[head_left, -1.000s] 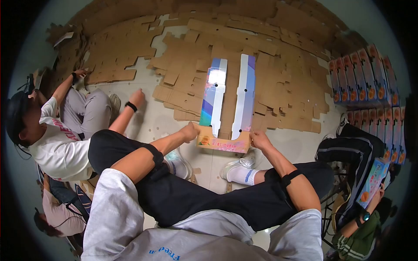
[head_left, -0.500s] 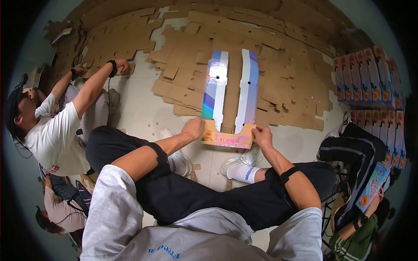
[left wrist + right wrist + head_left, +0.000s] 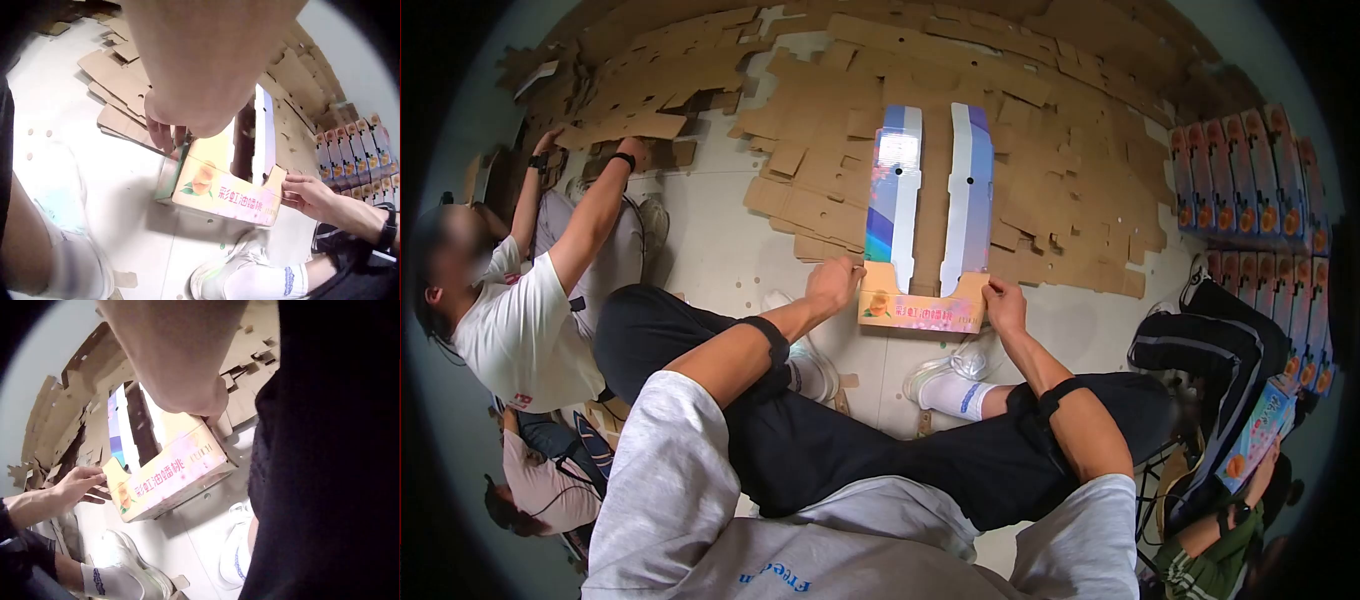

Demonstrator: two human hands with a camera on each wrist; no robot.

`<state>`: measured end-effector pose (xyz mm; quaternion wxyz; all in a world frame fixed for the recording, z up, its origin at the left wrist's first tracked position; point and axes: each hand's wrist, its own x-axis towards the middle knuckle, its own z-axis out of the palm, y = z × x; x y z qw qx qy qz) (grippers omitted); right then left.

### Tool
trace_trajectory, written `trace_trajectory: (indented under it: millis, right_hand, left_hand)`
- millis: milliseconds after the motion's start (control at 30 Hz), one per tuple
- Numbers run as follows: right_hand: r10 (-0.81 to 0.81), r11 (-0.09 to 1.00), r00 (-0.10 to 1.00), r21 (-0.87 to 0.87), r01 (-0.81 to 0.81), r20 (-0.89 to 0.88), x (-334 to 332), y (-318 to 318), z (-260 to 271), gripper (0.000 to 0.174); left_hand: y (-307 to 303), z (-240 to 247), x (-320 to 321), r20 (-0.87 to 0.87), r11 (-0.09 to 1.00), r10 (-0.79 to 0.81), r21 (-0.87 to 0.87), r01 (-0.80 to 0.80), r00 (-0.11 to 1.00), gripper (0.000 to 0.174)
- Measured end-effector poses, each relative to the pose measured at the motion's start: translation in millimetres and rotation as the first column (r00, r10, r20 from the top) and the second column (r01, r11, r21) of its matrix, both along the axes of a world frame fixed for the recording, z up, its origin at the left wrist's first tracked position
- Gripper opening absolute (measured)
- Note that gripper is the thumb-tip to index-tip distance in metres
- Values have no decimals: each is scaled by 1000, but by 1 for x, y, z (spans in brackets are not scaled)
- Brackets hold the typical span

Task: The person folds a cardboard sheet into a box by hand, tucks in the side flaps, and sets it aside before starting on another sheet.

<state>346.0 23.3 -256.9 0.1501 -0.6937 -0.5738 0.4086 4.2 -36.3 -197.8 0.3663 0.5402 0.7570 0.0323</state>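
Observation:
A long printed carton [image 3: 925, 313] with an orange end panel and blue-purple side flaps lies between the two hands in the head view. Its long gap between the flaps shows brown inside. At the panel's left corner the left hand [image 3: 834, 284] pinches the edge with its fingertips. The right hand [image 3: 1004, 304] pinches the right corner between thumb and fingers. The left wrist view shows the printed end panel [image 3: 231, 194] facing the person, with the right hand [image 3: 312, 199] at its far corner. In the right wrist view the left hand [image 3: 74, 490] holds the opposite corner.
Flattened cardboard [image 3: 1060, 190] covers the floor beyond the carton. Printed cartons [image 3: 1240, 180] stand stacked at the right, near a black bag or garment [image 3: 1200, 340]. A seated person in a white shirt [image 3: 530, 340] handles cardboard at the left. The wearer's shoes [image 3: 945, 376] are just below the carton.
The carton and both hands have shifted slightly away from the body, and its orange end panel now faces up more fully. The neighbour at left has reached farther over the cardboard.

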Motion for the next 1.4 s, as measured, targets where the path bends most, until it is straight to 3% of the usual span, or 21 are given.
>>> trace_trajectory:
  millis: [333, 433, 533, 567, 633, 733, 800, 867, 900, 1000, 1100, 1133, 1200, 1267, 1333, 1400]
  right_hand:
    - [-1, 999, 1000, -38, 2, 28, -4, 8, 11, 29]
    - [65, 994, 991, -96, -54, 115, -1, 14, 8, 30]
    - [46, 980, 993, -199, -23, 110, 4, 22, 0, 49]
    - [-4, 963, 997, -270, -17, -79, 2, 23, -1, 59]
    - [-133, 917, 897, -396, -51, -422, -2, 30, -1, 78]
    - [-100, 943, 896, -329, -53, -432, -18, 31, -13, 100]
    - [-218, 927, 843, -375, 21, -491, -16, 37, 10, 100]
    - [-309, 908, 789, -411, 80, -530, -23, 53, 49, 97]
    - [-299, 919, 779, -386, 79, -551, -27, 59, 62, 92]
    - [-250, 946, 805, -314, 84, -537, -38, 63, 113, 93]
    - [-125, 992, 887, -85, 97, -445, -28, 59, 155, 92]
    - [-125, 992, 851, -87, 94, -510, -26, 52, 188, 91]
    - [-133, 991, 764, -104, 87, -631, -13, 14, 279, 90]
    - [-70, 997, 747, -31, 66, -661, 3, -37, 324, 89]
    - [-13, 998, 699, 33, 53, -715, 21, -91, 344, 95]
    - [65, 986, 719, 153, 58, -692, 33, -138, 342, 98]
  left_hand:
    - [16, -24, 2, -109, 987, -13, -160, -5, 994, 37]
    - [23, -45, -8, -23, 975, -24, -220, 18, 999, 41]
    - [18, -81, -14, 62, 991, -62, -116, 68, 996, 56]
    - [14, -94, -15, 153, 992, 8, -122, 11, 988, 60]
    - [7, -111, -13, 337, 984, 148, -141, -106, 930, 67]
    - [10, -64, -4, 374, 983, 162, -139, -117, 913, 72]
    - [14, -58, -5, 432, 957, 281, -194, -217, 857, 64]
    - [29, 17, 6, 443, 905, 407, -316, -286, 799, 60]
    - [31, 23, 9, 481, 854, 514, -364, -372, 710, 54]
    - [37, 54, 7, 592, 816, 566, -304, -491, 574, 54]
    - [29, 104, 6, 704, 830, 479, -169, -532, 524, 60]
    - [23, 129, 4, 746, 833, 443, -136, -537, 498, 61]
    - [-3, 202, 3, 744, 872, 363, -59, -485, 561, 67]
    - [-37, 268, 3, 775, 902, 270, 3, -431, 571, 79]
    - [-67, 309, 1, 841, 915, 160, 70, -397, 517, 96]
    - [-99, 308, 5, 844, 945, 89, 97, -313, 530, 115]
